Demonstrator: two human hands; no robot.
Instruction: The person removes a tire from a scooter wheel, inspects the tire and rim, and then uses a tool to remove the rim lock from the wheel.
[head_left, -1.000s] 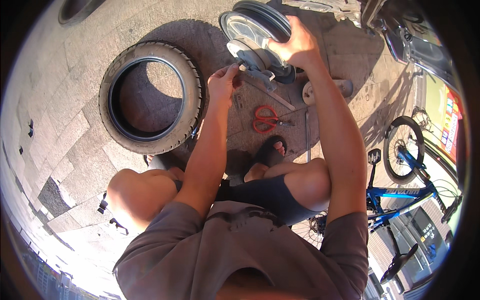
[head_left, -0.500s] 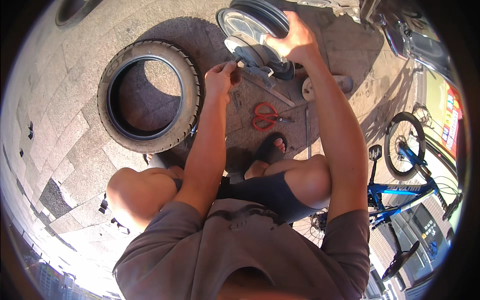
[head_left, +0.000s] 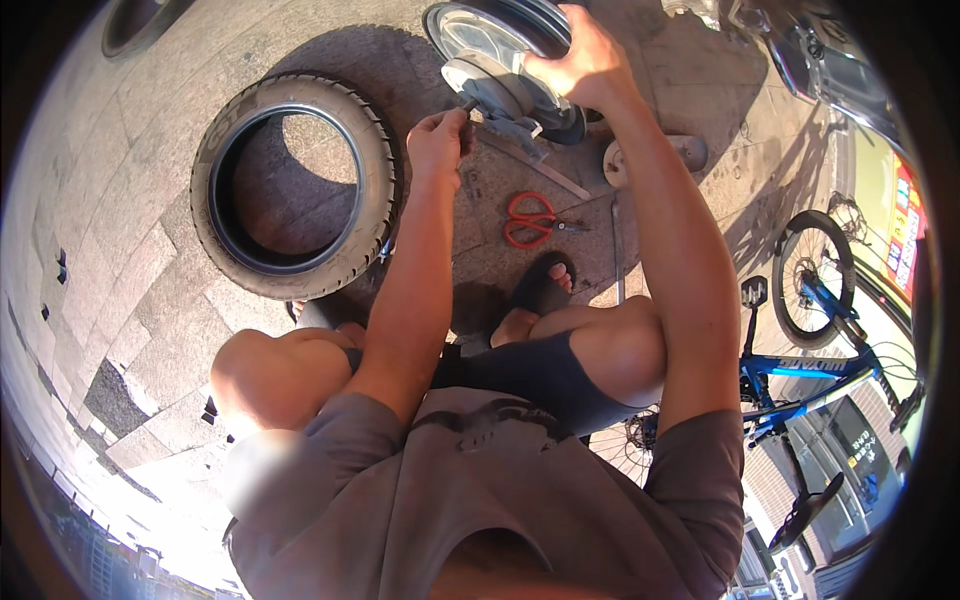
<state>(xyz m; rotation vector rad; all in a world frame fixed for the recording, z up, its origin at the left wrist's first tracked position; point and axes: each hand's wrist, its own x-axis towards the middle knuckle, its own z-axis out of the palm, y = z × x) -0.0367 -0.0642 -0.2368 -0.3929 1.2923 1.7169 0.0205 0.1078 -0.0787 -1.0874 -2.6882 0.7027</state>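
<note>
At the top of the view, a scooter-type wheel rim [head_left: 545, 25] without a tyre stands tilted, its grey hub and bracket [head_left: 510, 125] facing me. My right hand [head_left: 585, 65] is closed over the right side of the rim, thumb on the near face. Beside the bracket, my left hand [head_left: 437, 145] pinches a small dark piece at the hub, too small to name. Left of that hand lies a thick black tyre [head_left: 205, 185], flat on the paving. Red-handled scissors [head_left: 530, 220] rest on the ground below the wheel.
A flat metal bar [head_left: 535, 165] and a thin rod [head_left: 618, 250] lie near the scissors. Behind my right forearm is a rounded grey object [head_left: 685, 153]. A blue bicycle [head_left: 800, 370] is at the right, and another tyre [head_left: 135, 25] at the far left corner.
The whole view has shifted slightly. Both hands keep their places on the wheel, which appears a little higher in the picture.
</note>
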